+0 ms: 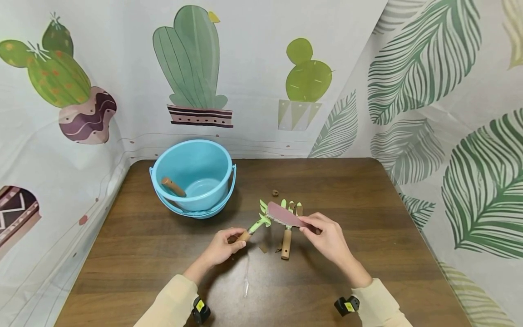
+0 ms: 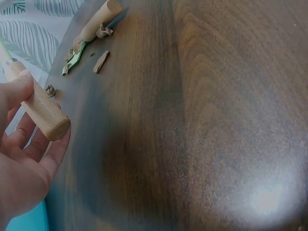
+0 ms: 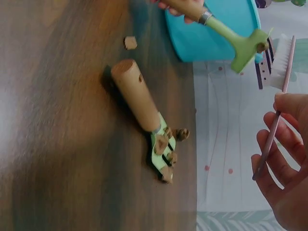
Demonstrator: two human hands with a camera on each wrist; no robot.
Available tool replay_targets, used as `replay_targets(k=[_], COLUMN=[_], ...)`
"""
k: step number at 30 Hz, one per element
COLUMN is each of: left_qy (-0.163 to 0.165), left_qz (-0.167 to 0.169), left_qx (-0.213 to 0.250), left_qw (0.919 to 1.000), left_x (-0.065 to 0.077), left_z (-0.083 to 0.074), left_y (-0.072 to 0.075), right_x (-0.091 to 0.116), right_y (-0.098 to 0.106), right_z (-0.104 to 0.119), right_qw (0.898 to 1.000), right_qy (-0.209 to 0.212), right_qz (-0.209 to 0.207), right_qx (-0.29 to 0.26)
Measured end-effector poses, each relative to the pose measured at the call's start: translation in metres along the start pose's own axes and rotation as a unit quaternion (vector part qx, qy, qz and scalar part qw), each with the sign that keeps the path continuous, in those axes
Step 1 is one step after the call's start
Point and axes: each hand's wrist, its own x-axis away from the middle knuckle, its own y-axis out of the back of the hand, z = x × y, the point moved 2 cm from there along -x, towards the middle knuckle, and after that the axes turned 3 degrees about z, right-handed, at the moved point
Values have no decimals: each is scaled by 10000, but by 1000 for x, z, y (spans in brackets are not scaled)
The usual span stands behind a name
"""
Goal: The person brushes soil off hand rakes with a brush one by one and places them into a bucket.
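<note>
My left hand (image 1: 222, 245) grips the wooden handle of a small hand rake (image 1: 257, 225) with a green head, raised over the table. In the left wrist view, the thumb presses along that handle (image 2: 41, 108). My right hand (image 1: 328, 234) pinches the handle of a pink brush (image 1: 279, 212), its white bristles (image 3: 281, 62) turned toward the rake's head. A brown clump (image 3: 262, 47) clings to the green head. Below both hands lies a green garden fork (image 1: 286, 245) with a wooden handle, brown clumps (image 3: 161, 144) stuck on its tines.
A light blue bucket (image 1: 200, 200) stands at the back left, with a wooden handle (image 1: 173, 187) leaning inside it. Loose brown bits lie on the wooden table (image 1: 351, 190), including a clump (image 1: 275, 193) behind the fork. A patterned cloth (image 1: 257, 68) hangs behind.
</note>
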Motion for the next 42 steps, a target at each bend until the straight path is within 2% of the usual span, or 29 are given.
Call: replay_targets(k=[3, 11, 17, 22, 30, 42], left_qy=[-7, 79, 79, 70, 78, 139], left_qz=[30, -3, -4, -85, 26, 149], left_qx=[57, 166, 268, 112, 238, 342], left_qw=[10000, 9998, 9996, 9999, 9997, 9992], left_x=[-1, -10, -11, -10, -1, 4], left_z=[2, 33, 38, 32, 4, 4], left_y=[-2, -7, -3, -2, 4, 4], right_x=[-2, -4, -3, -3, -2, -2], right_y=[-3, -5, -2, -3, -5, -5], right_z=[4, 4, -2, -5, -7, -8], right_qw=[9999, 9998, 9998, 9997, 9992, 9977], right_qy=[43, 128, 117, 113, 37, -204], right_qz=[110, 117, 143, 120, -24, -31], right_qx=[-111, 5, 51, 193, 394, 650])
